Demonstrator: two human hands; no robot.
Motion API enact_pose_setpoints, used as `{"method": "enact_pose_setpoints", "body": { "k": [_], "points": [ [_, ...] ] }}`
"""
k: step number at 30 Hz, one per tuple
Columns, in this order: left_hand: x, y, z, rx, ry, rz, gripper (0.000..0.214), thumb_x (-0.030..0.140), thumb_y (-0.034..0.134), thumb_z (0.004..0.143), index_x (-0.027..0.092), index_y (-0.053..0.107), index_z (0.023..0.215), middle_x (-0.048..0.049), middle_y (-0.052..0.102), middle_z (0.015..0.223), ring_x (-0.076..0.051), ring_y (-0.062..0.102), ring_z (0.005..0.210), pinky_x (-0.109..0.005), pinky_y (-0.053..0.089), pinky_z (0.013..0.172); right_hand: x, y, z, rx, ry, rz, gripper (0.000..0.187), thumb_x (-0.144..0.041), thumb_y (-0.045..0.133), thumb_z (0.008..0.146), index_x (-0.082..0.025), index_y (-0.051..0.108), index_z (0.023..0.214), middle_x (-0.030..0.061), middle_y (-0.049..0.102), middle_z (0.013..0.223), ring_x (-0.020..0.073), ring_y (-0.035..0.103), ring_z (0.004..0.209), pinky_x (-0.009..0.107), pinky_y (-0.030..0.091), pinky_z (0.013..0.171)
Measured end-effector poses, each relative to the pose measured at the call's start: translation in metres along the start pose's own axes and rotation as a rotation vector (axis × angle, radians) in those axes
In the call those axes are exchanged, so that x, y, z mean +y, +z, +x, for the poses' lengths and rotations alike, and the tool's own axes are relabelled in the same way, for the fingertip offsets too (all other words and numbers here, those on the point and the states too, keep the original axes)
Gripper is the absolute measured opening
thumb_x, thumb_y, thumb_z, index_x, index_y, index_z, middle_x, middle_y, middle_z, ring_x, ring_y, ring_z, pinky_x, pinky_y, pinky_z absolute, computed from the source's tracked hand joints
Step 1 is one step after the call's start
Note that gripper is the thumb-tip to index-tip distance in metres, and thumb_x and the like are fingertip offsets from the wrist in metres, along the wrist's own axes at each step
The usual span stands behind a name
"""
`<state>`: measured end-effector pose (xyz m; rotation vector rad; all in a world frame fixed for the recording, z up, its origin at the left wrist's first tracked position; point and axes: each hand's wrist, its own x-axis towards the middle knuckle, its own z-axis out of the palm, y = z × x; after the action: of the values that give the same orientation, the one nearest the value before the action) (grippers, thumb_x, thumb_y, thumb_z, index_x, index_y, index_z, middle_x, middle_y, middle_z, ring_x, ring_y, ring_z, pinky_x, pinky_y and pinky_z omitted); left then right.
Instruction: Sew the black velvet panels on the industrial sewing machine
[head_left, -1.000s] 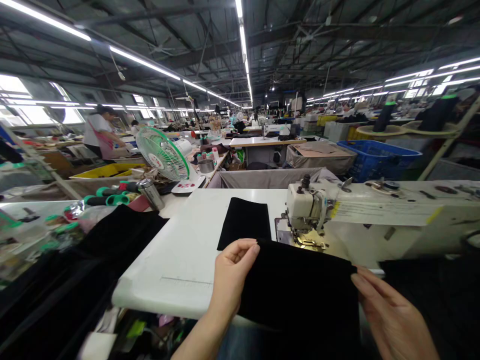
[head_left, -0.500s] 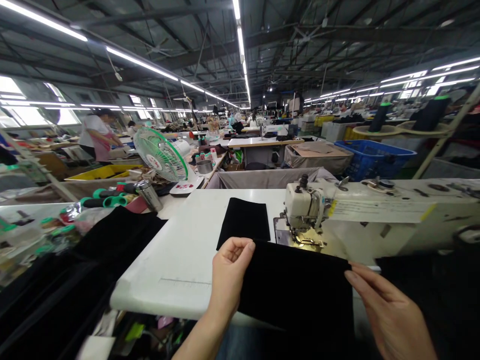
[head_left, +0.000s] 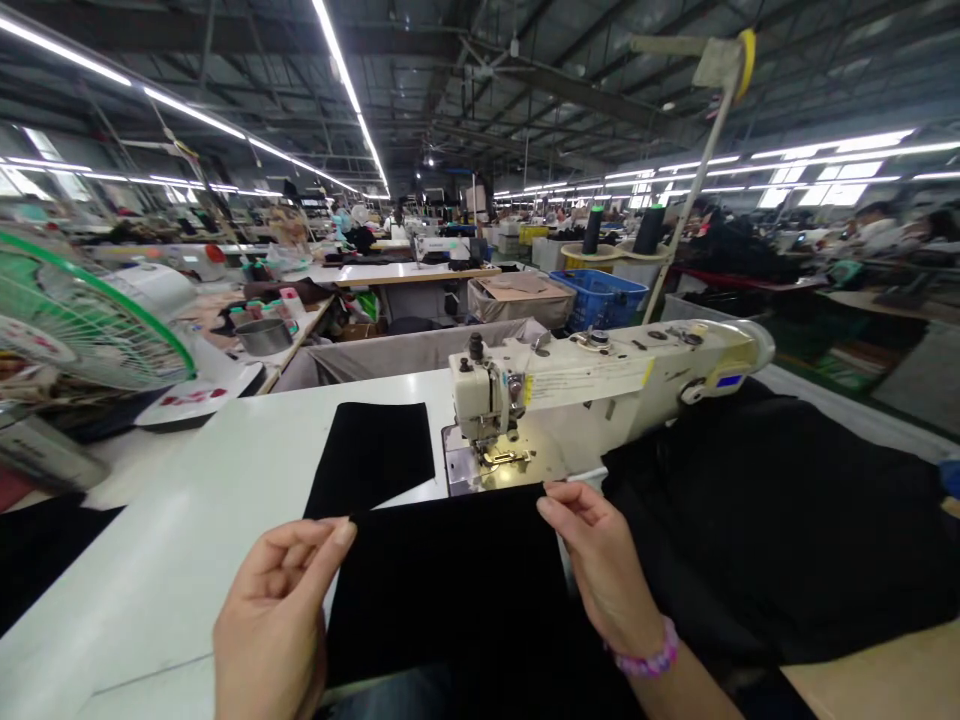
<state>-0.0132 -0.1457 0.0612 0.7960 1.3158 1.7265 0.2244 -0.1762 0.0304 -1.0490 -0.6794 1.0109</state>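
A black fabric piece [head_left: 450, 590] hangs stretched between my two hands in front of the sewing machine. My left hand [head_left: 281, 600] pinches its upper left corner between thumb and forefinger. At the upper right corner, my right hand [head_left: 600, 555] has a similar pinch; a pink and purple bracelet circles that wrist. Behind the held piece, a second black fabric piece [head_left: 375, 450] lies flat on the white table [head_left: 172, 540]. The white sewing machine [head_left: 480, 400] stands just beyond my right hand, its needle area lit yellow. The lower part of the held fabric merges with dark shadow.
A large heap of black cloth [head_left: 780, 510] lies to the right of the machine. At left are a green-rimmed fan [head_left: 97, 320] and a metal flask [head_left: 49, 455]. Beyond the table stand a blue basket [head_left: 600, 295] and black thread cones [head_left: 649, 230].
The view has turned to the right, bringing the whole machine and the cloth heap into sight. Both hands keep hold of the fabric, whose top edge now slopes slightly up to the right.
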Motion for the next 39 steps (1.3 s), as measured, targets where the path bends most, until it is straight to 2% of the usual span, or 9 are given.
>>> {"method": "enact_pose_setpoints", "body": {
  "k": [7, 12, 16, 19, 21, 24, 26, 31, 39],
  "points": [
    [-0.005, -0.004, -0.001, -0.04, 0.048, 0.062, 0.033, 0.033, 0.085, 0.058, 0.021, 0.058, 0.073, 0.0044, 0.068, 0.081, -0.012, 0.063, 0.084, -0.022, 0.049, 0.082, 0.005, 0.002, 0.005, -0.002, 0.016, 0.01, 0.026, -0.035, 0.084, 0.066, -0.019, 0.067, 0.076, -0.0014, 0.062, 0.074, 0.0137, 0.054, 0.074, 0.027, 0.044, 0.073],
    [0.033, 0.001, 0.022, -0.135, 0.295, 0.398, 0.026, 0.038, 0.077, 0.069, 0.022, 0.058, 0.078, 0.0011, 0.069, 0.086, -0.016, 0.063, 0.081, -0.027, 0.048, 0.076, 0.006, 0.006, -0.005, -0.128, -0.057, -0.184, 0.021, -0.028, 0.074, 0.073, -0.021, 0.06, 0.088, -0.0002, 0.061, 0.083, 0.0161, 0.058, 0.081, 0.028, 0.047, 0.075],
    [0.048, 0.041, 0.06, -0.548, 0.565, 0.809, 0.011, 0.032, 0.063, 0.077, 0.021, 0.06, 0.077, 0.0004, 0.064, 0.073, -0.017, 0.058, 0.068, -0.029, 0.044, 0.066, 0.024, 0.003, -0.036, -0.313, -0.269, -0.557, 0.012, -0.014, 0.059, 0.078, -0.022, 0.053, 0.085, -0.0017, 0.056, 0.078, 0.0143, 0.057, 0.075, 0.025, 0.047, 0.072],
    [0.007, 0.079, 0.08, -0.98, 0.538, 0.92, 0.004, 0.018, 0.056, 0.074, 0.021, 0.057, 0.072, 0.0012, 0.06, 0.067, -0.016, 0.054, 0.063, -0.027, 0.04, 0.06, 0.047, -0.009, -0.053, -0.468, -0.492, -0.67, 0.016, -0.007, 0.051, 0.08, -0.022, 0.051, 0.085, -0.0016, 0.055, 0.076, 0.0134, 0.057, 0.07, 0.023, 0.048, 0.066],
    [-0.034, 0.097, 0.084, -1.079, 0.504, 0.924, 0.01, 0.012, 0.057, 0.07, 0.02, 0.054, 0.066, 0.0026, 0.057, 0.062, -0.014, 0.051, 0.059, -0.025, 0.038, 0.058, 0.061, -0.02, -0.055, -0.539, -0.629, -0.704, 0.02, -0.004, 0.046, 0.083, -0.023, 0.052, 0.088, 0.0, 0.059, 0.078, 0.0144, 0.06, 0.071, 0.024, 0.05, 0.066],
    [-0.082, 0.105, 0.079, -1.072, 0.512, 0.903, 0.014, 0.009, 0.059, 0.071, 0.02, 0.051, 0.065, 0.0021, 0.056, 0.065, -0.014, 0.05, 0.062, -0.025, 0.039, 0.061, 0.071, -0.037, -0.049, -0.575, -0.741, -0.803, 0.028, -0.001, 0.043, 0.086, -0.022, 0.056, 0.099, 0.0031, 0.065, 0.085, 0.0169, 0.064, 0.078, 0.027, 0.054, 0.071],
    [-0.097, 0.101, 0.074, -1.025, 0.529, 0.882, 0.015, 0.01, 0.058, 0.074, 0.02, 0.049, 0.066, 0.0013, 0.055, 0.069, -0.014, 0.049, 0.066, -0.026, 0.04, 0.064, 0.071, -0.046, -0.044, -0.608, -0.8, -0.879, 0.032, 0.0, 0.042, 0.086, -0.021, 0.057, 0.105, 0.0048, 0.068, 0.089, 0.0185, 0.066, 0.081, 0.029, 0.056, 0.075],
    [-0.102, 0.096, 0.076, -0.989, 0.518, 0.854, 0.016, 0.006, 0.055, 0.072, 0.02, 0.049, 0.068, 0.0019, 0.054, 0.071, -0.013, 0.051, 0.069, -0.025, 0.041, 0.068, 0.062, -0.052, -0.038, -0.656, -0.953, -0.995, 0.032, -0.001, 0.042, 0.089, -0.016, 0.058, 0.112, 0.0074, 0.07, 0.09, 0.0198, 0.068, 0.081, 0.031, 0.057, 0.076],
    [-0.116, 0.129, 0.104, -0.858, 0.389, 0.949, 0.015, 0.008, 0.057, 0.07, 0.018, 0.052, 0.08, 0.0019, 0.057, 0.068, -0.012, 0.052, 0.059, -0.024, 0.039, 0.056, 0.059, -0.038, -0.025, -0.528, -0.967, -1.056, 0.025, -0.003, 0.045, 0.089, -0.017, 0.063, 0.101, 0.007, 0.068, 0.093, 0.0214, 0.063, 0.089, 0.039, 0.052, 0.081]
  ]
}}
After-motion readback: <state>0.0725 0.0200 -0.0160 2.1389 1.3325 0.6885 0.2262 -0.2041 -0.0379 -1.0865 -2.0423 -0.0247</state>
